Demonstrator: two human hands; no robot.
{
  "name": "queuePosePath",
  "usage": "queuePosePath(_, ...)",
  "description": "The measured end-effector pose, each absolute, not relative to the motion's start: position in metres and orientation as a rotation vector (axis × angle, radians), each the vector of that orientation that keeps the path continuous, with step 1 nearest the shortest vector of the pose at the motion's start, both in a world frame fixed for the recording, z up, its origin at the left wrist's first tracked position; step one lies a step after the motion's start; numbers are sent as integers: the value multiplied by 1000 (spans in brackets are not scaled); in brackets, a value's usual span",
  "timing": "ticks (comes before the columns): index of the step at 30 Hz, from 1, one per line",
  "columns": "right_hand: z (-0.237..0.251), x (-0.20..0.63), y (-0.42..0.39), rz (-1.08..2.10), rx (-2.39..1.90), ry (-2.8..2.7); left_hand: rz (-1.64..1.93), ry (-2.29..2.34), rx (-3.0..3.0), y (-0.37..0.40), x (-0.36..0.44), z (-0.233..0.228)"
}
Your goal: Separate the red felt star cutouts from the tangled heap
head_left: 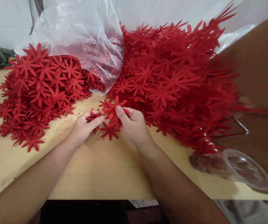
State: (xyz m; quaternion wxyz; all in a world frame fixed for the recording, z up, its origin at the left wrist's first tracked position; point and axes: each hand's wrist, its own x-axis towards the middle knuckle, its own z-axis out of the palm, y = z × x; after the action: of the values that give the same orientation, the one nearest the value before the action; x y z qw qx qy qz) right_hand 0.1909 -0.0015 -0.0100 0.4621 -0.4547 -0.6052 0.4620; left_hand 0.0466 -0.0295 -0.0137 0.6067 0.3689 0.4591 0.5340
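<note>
- Nearest is the table (96, 174), with a clear cup (211, 161) tipped over on the right.
- The left hand (83, 126) is curled nearly closed, pinching a red bunch (94, 116) of petals. I can't tell how many flowers are in it.
- The right hand (134, 124) has its thumb pressed down on a red flower (112, 110), between the two hands. Its fingers are bent under.
- One more bloom (110, 130) sits just below that; I can't tell if it is held.
- The flower should be very light, soft and bendy, not slippery. It looks best to pinch it at the middle, as thin petals may fold or tear.
- Farther off are a left pile (56, 96) and a bigger right heap (162, 90), which may tangle.
- A see-through bag (78, 25) is behind, partly over the flowers.
</note>
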Motion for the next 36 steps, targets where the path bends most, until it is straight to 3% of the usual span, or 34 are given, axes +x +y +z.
queuePosePath(13,-6,191,-6,1235,-1010,-1778,1306,1094,667,-29,46,-13)
queuePosePath(23,-9,213,13,399,-1202,-1688,1299,1116,662,-28,46,-14)
queuePosePath(25,-9,205,6,545,-1180,-1724,1274,1127,715,-28,47,-15)
queuePosePath(30,-11,184,-8,1258,-1044,-1635,1232,1133,835,-30,49,-15)
queuePosePath(36,-16,191,2,1142,-1075,-1473,1233,1136,840,-31,50,-11)
